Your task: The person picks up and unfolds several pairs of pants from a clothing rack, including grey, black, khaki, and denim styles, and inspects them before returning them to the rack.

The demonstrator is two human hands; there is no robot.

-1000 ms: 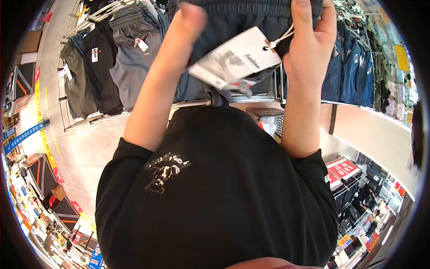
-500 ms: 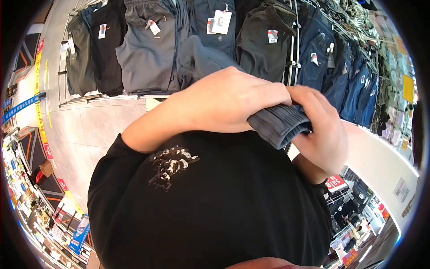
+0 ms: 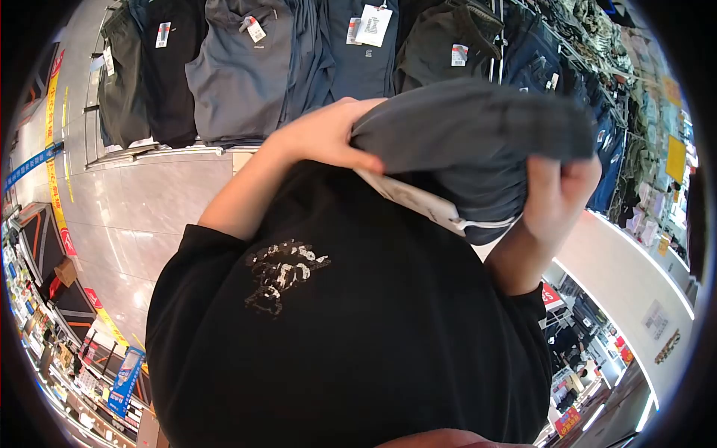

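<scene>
A pair of dark grey trousers [image 3: 455, 127] is held up in front of my chest, bunched and folded over. My left hand [image 3: 336, 138] grips the left end, its thumb on the near side and the other fingers behind the cloth. At the right end, my right hand [image 3: 560, 194] is closed on the gathered fabric, which is blurred by motion there. A pale hang tag [image 3: 414, 200] lies along the lower edge of the trousers, beside a white cord [image 3: 489, 223]. The far side of the garment is hidden.
Beyond my hands, grey trousers [image 3: 243, 82] and other dark pairs with tags hang on a metal rack. Jeans and camouflage clothing [image 3: 597, 45] hang at the right. A white counter or panel [image 3: 620, 272] stands at the lower right, and tiled floor [image 3: 119, 231] shows at the left.
The hands have moved apart, the left one leftward. Before, they were together around a bunched ribbed edge; now more of the trousers, with the tag, spreads between them.
</scene>
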